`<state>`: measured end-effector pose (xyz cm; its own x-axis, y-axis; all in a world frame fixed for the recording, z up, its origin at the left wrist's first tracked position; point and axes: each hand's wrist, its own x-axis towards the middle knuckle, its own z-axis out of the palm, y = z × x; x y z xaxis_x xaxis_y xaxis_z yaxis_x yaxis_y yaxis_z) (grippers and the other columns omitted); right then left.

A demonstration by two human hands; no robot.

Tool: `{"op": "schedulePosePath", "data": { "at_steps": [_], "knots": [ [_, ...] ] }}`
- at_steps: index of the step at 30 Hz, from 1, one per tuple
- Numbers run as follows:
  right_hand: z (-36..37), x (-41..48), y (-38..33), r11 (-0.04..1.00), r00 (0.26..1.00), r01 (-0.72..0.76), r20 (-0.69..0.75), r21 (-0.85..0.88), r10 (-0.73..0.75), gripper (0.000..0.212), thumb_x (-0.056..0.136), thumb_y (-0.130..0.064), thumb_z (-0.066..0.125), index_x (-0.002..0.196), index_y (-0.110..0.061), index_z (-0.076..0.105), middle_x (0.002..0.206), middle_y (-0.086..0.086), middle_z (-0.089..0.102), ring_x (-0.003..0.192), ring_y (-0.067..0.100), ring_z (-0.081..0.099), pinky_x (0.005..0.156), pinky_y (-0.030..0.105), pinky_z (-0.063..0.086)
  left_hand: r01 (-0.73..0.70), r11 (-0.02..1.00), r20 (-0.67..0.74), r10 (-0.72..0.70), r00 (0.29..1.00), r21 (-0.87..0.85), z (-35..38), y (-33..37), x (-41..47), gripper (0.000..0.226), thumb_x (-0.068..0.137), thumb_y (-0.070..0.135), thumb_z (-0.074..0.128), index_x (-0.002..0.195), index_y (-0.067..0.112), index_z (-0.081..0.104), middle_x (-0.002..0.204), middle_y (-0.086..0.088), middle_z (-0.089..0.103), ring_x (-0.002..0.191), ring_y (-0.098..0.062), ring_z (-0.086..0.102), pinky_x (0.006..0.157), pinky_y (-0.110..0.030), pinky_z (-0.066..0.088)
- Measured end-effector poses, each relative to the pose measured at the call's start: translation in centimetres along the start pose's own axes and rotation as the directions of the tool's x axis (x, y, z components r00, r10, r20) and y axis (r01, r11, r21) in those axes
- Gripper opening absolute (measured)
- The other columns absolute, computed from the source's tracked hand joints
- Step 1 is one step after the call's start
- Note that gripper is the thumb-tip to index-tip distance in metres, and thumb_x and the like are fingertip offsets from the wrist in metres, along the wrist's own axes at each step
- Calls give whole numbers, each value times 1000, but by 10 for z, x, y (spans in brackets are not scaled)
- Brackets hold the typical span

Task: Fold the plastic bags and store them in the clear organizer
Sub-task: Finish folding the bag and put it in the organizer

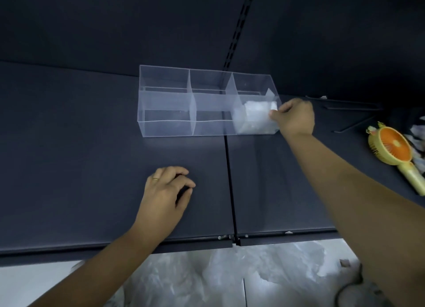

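Observation:
A clear organizer [165, 104] with several compartments stands on the dark shelf [92, 157]. Its front right compartment holds a folded white plastic bag [255, 115]. My right hand [294, 118] reaches over the organizer's right end and pinches the bag's right edge with thumb and fingers. My left hand [166, 191] rests on the shelf in front of the organizer, fingers loosely curled and holding nothing. The other compartments look empty.
A yellow and orange hand-held fan [395, 152] lies at the right of the shelf. Crumpled plastic bags [253, 274] lie on the floor below the shelf's front edge. A seam [230, 180] splits the shelf in two. Dark wire hooks [349, 113] lie behind the fan.

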<state>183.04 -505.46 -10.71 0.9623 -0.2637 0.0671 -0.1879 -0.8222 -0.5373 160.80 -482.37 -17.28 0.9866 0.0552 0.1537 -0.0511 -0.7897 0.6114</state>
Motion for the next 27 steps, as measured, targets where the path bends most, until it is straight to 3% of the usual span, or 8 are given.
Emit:
{"op": "schedulePosePath", "data": {
  "at_steps": [5,8,11,14,17,22,25,27],
  "knots": [
    [-7,-20,-7,923,914,365,-143,-120,-380,12,85,-15,63,94,-8,65,111,12,56,102,29,52,88,37,42,-11,1000,4,11,1000,6,2,-2,-3,17,76,3,76,86,15,71,107,-1,63,100,-23,56,89,-35,34],
    [-4,-32,-10,783,805,592,185,-193,-563,32,100,-30,45,99,-8,69,114,9,62,106,31,52,92,37,38,-4,1000,25,4,1000,11,0,-1,-5,17,77,1,75,89,14,71,110,-2,63,102,-24,57,91,-35,35],
    [-4,-34,-11,814,782,548,463,-191,-418,61,100,-52,21,111,-11,65,116,5,63,111,26,53,100,35,32,-24,999,61,21,998,45,-2,0,-10,19,80,5,73,97,14,70,117,-2,61,111,-26,56,99,-36,34],
    [-2,-27,-12,850,782,484,540,-210,-311,74,96,-63,12,121,-13,61,127,4,60,118,27,50,93,29,29,-84,986,92,71,993,142,-1,-1,-18,21,91,20,61,111,15,66,129,-3,57,125,-24,50,109,-36,28],
    [-4,-26,-15,852,780,462,571,-248,-256,79,94,-65,10,125,-12,59,132,7,57,123,29,47,92,30,28,-134,946,223,68,972,294,-2,1,-26,49,95,40,34,129,14,58,142,-6,50,135,-25,43,112,-45,30],
    [-17,-67,-7,870,835,485,345,-93,-428,50,102,-48,30,131,-18,57,145,5,46,136,21,36,115,41,21,-199,893,313,69,947,404,-1,-2,-41,64,96,51,24,146,13,38,154,-8,32,143,-27,28,114,-53,25],
    [-33,-145,14,879,883,461,32,123,-468,40,100,-40,39,110,-12,65,113,1,60,108,16,54,94,33,42,-221,878,321,82,943,424,-2,-5,-49,67,96,53,22,148,13,33,155,-9,29,144,-27,26,115,-54,22],
    [-38,-219,36,913,936,351,-68,208,-344,27,96,-42,43,89,-23,61,88,-12,55,82,8,53,74,27,44,-229,871,322,87,943,434,-4,-6,-52,68,96,54,20,149,13,31,156,-8,28,145,-26,24,116,-54,21]
  ]
}}
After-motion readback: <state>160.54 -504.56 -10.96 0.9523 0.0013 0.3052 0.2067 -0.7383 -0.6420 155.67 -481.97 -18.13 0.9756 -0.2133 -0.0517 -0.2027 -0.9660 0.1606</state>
